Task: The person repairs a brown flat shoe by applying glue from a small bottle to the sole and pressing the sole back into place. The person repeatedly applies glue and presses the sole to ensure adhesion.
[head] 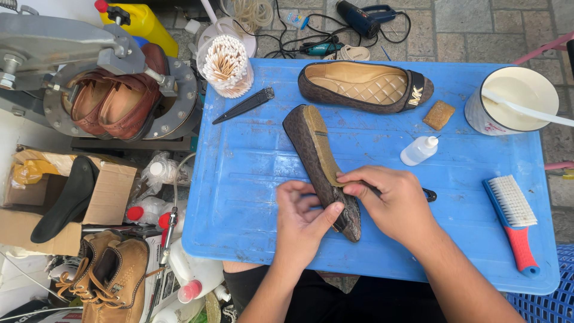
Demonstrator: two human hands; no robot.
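A brown flat shoe [311,152] lies on its side on the blue tray table [251,179], its tan sole edge turned up. My left hand [302,218] grips the shoe's near end from the left, thumb against the upper. My right hand [391,200] pinches a thin black-handled tool [428,194] and presses its tip into the seam between sole and upper. The matching brown flat shoe [365,87] rests upright at the back of the table.
On the table: a black knife [245,106], a tan sponge [439,115], a small white bottle [419,150], a white bucket [514,101] with a stick, a blue-and-red brush [514,221]. A cup of swabs [226,66] stands at the back left corner. A shoe press [113,90] holds brown shoes left.
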